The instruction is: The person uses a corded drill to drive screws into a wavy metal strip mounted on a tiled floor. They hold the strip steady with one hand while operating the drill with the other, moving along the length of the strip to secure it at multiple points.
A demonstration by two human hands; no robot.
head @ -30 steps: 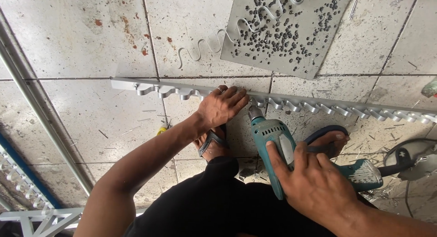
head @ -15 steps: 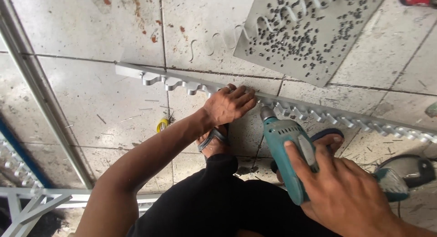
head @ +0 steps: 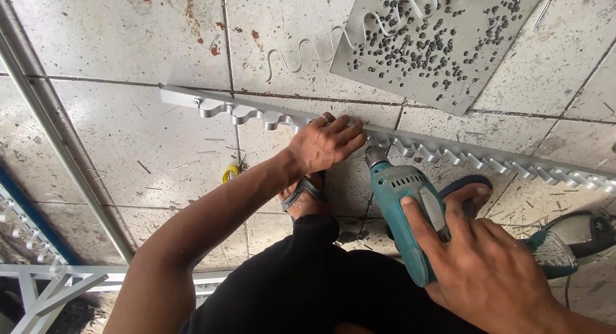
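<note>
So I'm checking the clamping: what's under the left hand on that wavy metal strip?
The left hand lies flat on the wavy aluminium strip, beside the teal drill. The strip section beneath the palm is covered; tiled floor shows around.

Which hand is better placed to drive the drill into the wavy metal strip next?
Right. The right hand grips the teal drill, its tip at the wavy metal strip; the left hand presses the strip down.

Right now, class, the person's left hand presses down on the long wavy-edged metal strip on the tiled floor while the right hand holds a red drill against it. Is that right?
Not quite. The drill in the right hand is teal, not red, as the head view shows. The left hand does press on the wavy-edged metal strip.
</note>
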